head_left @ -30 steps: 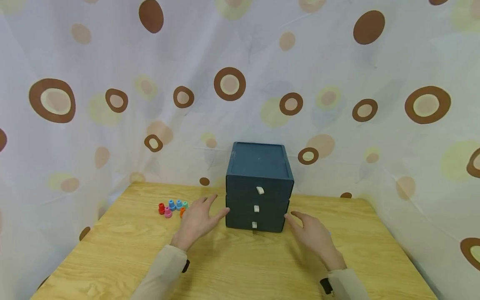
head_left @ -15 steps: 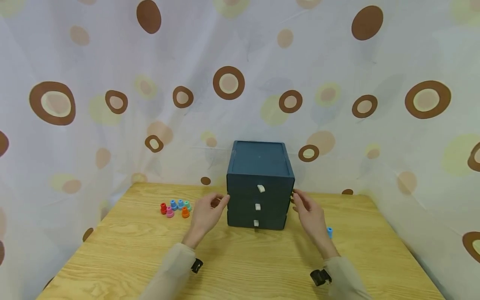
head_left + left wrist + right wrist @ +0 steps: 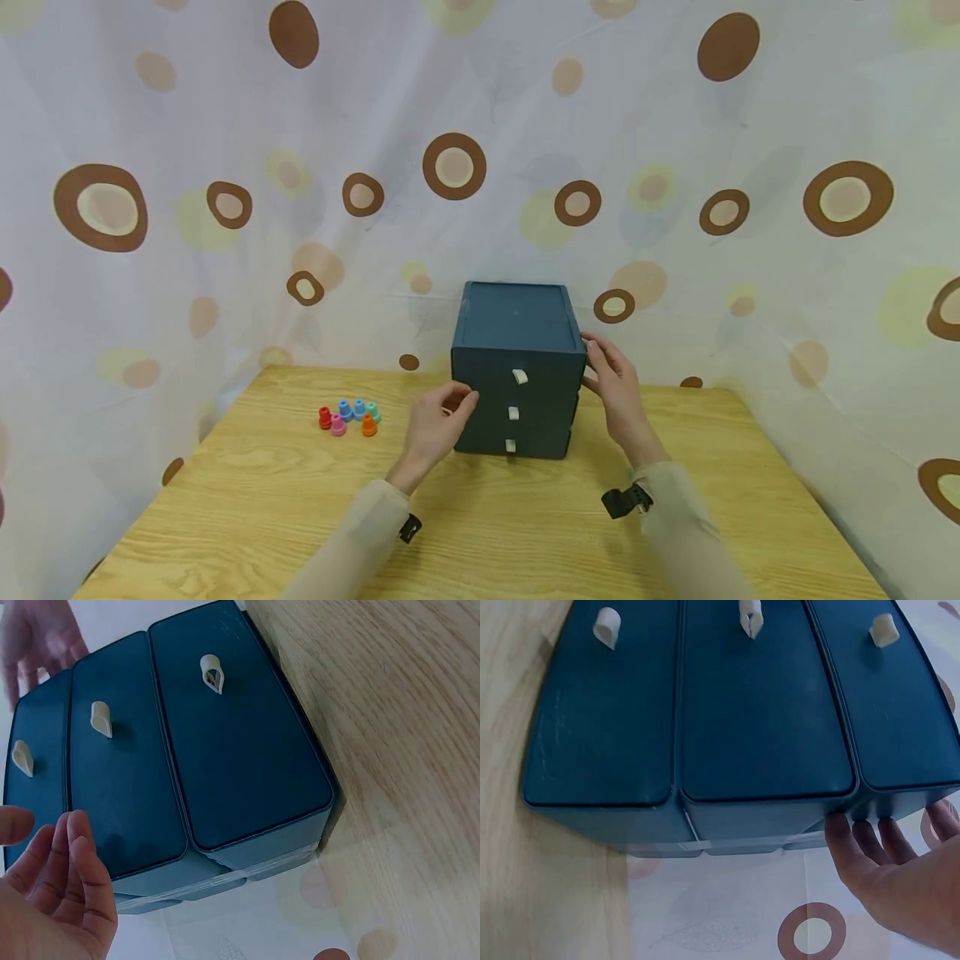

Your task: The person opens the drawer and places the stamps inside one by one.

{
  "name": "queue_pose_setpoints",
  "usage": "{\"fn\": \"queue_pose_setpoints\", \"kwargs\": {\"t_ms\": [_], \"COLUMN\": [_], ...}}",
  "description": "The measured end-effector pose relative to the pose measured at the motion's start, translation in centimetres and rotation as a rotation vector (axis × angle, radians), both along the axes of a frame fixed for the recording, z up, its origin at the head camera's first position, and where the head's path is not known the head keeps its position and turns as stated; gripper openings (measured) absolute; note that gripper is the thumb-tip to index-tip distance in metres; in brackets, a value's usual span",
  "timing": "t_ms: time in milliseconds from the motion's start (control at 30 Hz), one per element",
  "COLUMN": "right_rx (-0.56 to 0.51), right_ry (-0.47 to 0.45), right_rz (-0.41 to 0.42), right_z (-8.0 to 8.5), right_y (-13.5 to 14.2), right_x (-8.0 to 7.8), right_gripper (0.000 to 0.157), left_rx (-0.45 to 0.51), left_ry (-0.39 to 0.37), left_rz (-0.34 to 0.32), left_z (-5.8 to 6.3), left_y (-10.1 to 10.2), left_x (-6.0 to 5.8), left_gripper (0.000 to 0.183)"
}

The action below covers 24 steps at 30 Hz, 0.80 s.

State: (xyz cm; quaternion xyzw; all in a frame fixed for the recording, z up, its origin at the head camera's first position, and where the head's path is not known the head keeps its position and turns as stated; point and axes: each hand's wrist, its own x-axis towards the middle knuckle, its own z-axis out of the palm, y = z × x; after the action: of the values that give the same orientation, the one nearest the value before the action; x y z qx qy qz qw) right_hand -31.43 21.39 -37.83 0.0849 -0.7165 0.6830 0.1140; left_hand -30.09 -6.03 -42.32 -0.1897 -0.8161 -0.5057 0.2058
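A dark blue cabinet (image 3: 517, 321) with three stacked drawers stands upright against the back of the table, each drawer front bearing a small white loop handle (image 3: 520, 377). All the drawers are pushed in. My left hand (image 3: 435, 425) hovers at the left front of the cabinet, near the top and middle drawers. In the left wrist view its fingers (image 3: 90, 877) are loosely bent with nothing between them. At the cabinet's right side, my right hand (image 3: 618, 400) has its fingertips (image 3: 840, 829) right at the side wall of the top drawer section.
Several small coloured pegs, among them a red one (image 3: 325, 418) and an orange one (image 3: 369, 426), stand on the wooden table (image 3: 247, 492) left of the cabinet. A spotted curtain (image 3: 660, 100) hangs behind and beside the table. Clear tape (image 3: 217, 881) runs along the cabinet's side.
My right hand has moved up along the cabinet's right side. My left hand has come from the left to the cabinet front, its fingers more bent. A blue peg seen on the right is now hidden.
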Motion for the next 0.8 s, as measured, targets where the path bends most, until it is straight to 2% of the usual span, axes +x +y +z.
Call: {"fn": "queue_pose_setpoints", "kwargs": {"t_ms": [200,367,800], "right_rx": [0.000,0.004,-0.007], "right_ry": [-0.019,-0.042,-0.068], "right_rz": [0.133,0.213,0.248], "right_z": [0.7,1.0,1.7], "right_y": [0.9,1.6,1.5], "right_x": [-1.0,-1.4,-1.7], "right_gripper": [0.056,0.058,0.056], "left_rx": [0.026,0.052,0.088], "left_ry": [0.020,0.012,0.007], "left_rz": [0.004,-0.029,-0.068], "left_z": [0.0,0.2,0.7], "left_y": [0.4,0.9,2.1], "left_x": [-0.2,-0.2,-0.7], "left_gripper": [0.015,0.016,0.015]}}
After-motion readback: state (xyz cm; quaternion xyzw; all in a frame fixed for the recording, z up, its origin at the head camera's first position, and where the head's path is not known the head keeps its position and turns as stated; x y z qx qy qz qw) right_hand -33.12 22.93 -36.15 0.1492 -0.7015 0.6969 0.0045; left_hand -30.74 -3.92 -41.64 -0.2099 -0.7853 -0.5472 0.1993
